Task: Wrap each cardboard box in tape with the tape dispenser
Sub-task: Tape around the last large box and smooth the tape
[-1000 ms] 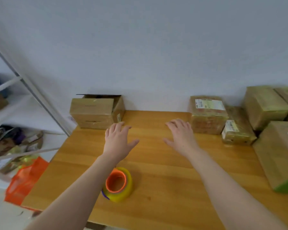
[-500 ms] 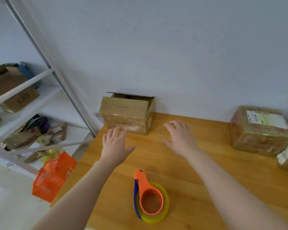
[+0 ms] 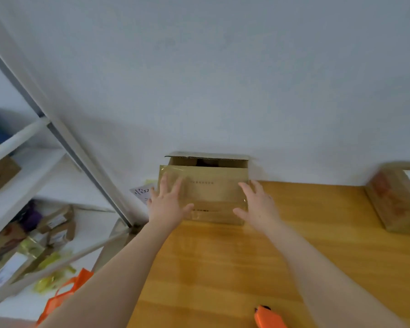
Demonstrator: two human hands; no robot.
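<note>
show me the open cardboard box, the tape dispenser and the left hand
open cardboard box (image 3: pixel 211 195), head view, middle of its front face
tape dispenser (image 3: pixel 268 318), head view, orange part at the bottom edge
left hand (image 3: pixel 167 205), head view, back of the hand

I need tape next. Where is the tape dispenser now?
In the head view, the orange tape dispenser sits on the wooden table at the frame's bottom edge, just left of the right forearm.

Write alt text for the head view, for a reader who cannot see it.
Open left hand and right hand reach toward an open-topped cardboard box against the wall on a wooden table; an orange tape dispenser lies nearer.
</note>
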